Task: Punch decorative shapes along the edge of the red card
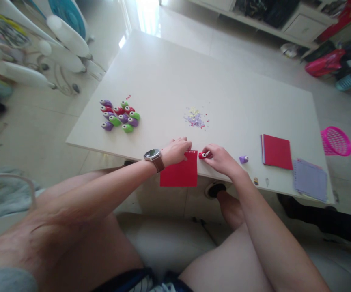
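Note:
A red sheet of paper (179, 172) with a row of small punched holes along its far edge hangs partly over the table's near edge. My left hand (179, 150), with a watch on its wrist, grips and presses the sheet near that edge, fingers curled over it. Just right of the sheet's far corner, my right hand (216, 156) is closed on a small red craft punch (202, 155). The punch's body is partly hidden by the fingers. A purple craft punch (244, 159) stands on the table to the right of my right hand.
Several purple, red and green punches (120, 115) cluster at the left of the white table (239, 101). Paper confetti (195, 117) lies in the middle. A stack of red paper (276, 151) and purple sheets (310, 179) lie at right, near a pink basket (336, 141).

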Demonstrator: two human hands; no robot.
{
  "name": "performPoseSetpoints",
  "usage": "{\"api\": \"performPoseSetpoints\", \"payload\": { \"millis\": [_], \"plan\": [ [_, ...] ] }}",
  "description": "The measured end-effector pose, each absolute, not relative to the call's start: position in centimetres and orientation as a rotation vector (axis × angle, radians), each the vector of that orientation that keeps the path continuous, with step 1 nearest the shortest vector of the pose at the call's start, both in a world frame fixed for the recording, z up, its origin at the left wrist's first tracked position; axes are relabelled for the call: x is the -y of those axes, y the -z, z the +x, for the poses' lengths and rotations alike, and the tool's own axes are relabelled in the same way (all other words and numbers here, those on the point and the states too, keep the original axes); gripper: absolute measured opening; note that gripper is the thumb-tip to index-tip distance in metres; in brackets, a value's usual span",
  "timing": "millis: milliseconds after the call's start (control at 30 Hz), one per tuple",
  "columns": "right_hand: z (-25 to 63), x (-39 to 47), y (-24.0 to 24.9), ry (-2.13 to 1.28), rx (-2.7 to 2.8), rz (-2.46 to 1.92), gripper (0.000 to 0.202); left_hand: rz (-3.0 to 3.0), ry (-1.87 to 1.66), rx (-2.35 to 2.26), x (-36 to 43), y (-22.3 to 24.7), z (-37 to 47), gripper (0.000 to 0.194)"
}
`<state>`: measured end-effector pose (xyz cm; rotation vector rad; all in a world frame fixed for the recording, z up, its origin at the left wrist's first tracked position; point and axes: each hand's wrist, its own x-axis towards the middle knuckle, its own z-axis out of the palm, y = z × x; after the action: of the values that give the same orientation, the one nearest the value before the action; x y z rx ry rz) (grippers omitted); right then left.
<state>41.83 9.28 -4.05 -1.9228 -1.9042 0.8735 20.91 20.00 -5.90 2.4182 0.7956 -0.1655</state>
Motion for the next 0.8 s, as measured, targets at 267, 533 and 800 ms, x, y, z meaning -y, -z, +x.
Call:
{"api": "performPoseSetpoints", "payload": {
  "millis": [267, 533, 800],
  "plan": [
    [41.67, -9.41, 4.10, -0.864, 1.887, -1.884, 0.014, 2.416, 0.170, -0.790, -19.98, 5.90, 20.91, 0.030],
    [41.46, -9.49, 3.99, -0.850, 1.883, -1.893, 0.017, 2.417, 0.163, -0.787, -20.05, 6.23, 20.95, 0.030],
    [41.23, -9.51, 4.13, -0.817, 1.878, -1.927, 0.019, 2.421, 0.168, -0.792, -20.00, 6.03, 20.94, 0.030]
  ]
}}
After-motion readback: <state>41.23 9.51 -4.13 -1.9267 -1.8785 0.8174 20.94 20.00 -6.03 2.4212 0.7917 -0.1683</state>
